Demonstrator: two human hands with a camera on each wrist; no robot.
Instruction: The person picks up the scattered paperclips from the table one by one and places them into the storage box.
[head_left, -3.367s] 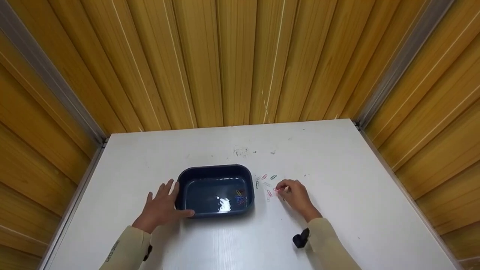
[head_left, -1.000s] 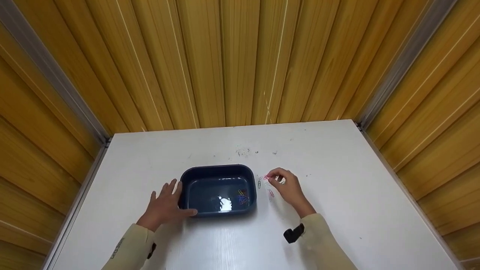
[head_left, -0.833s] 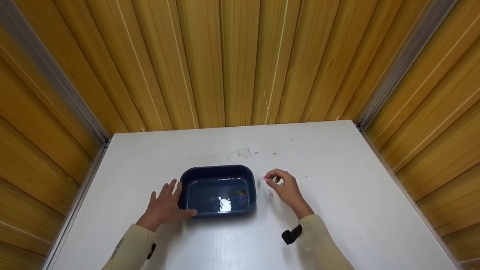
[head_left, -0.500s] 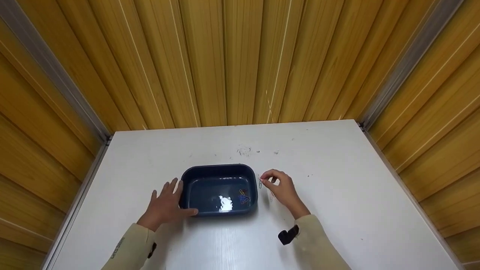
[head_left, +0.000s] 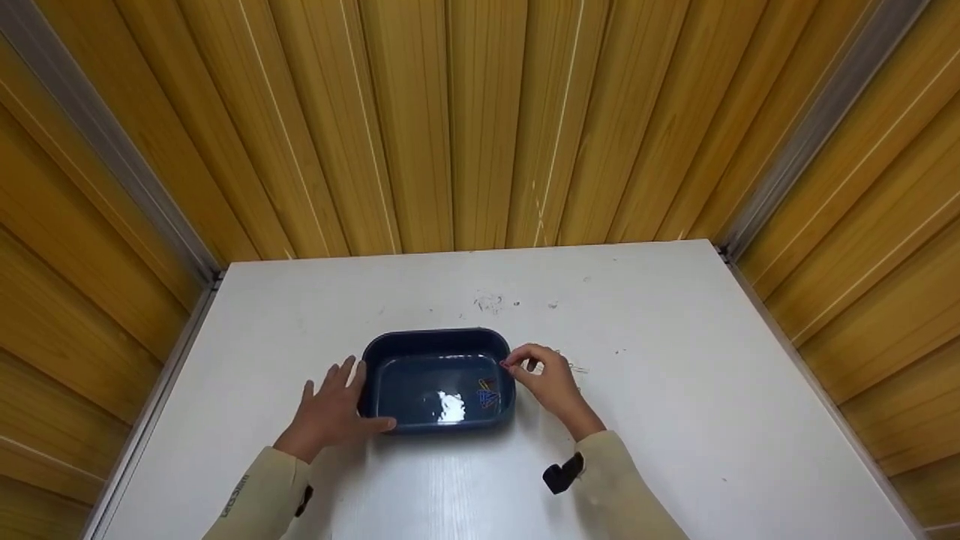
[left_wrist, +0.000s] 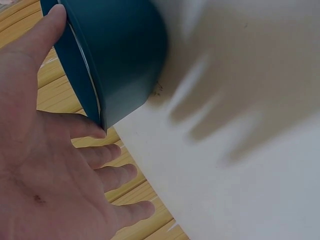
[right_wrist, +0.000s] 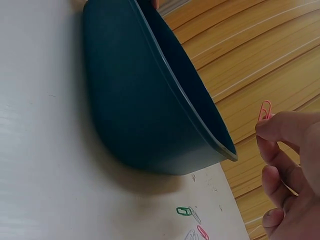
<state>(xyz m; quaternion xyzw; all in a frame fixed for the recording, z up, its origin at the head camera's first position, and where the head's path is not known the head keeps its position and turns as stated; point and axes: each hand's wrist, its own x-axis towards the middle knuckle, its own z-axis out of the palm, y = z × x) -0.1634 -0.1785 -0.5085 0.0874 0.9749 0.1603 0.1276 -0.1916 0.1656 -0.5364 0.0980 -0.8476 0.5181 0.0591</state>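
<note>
A dark blue rectangular basin (head_left: 409, 390) stands on the white table. My left hand (head_left: 330, 412) is spread at its left end; in the left wrist view the thumb lies over the rim and the forefinger touches it, the other fingers extended. My right hand (head_left: 551, 382) pinches a pink paper clip (right_wrist: 265, 107) between thumb and forefinger, at the basin's right rim. Inside the basin, near its right end, lies a small cluster of coloured paper clips (head_left: 487, 395). On the table beside the basin are a green paper clip (right_wrist: 184, 211), another pink paper clip (right_wrist: 202, 232) and silver ones.
The white table (head_left: 450, 487) bears dark scuff marks (head_left: 489, 303) behind the basin. Yellow wood-look panels (head_left: 480, 127) enclose the back and both sides. In the head view, my right hand partly covers the loose clips on the table.
My right hand has taken hold of a pink paper clip from the table and carried it left to the basin's right rim. My left hand has stayed at the basin's left end.
</note>
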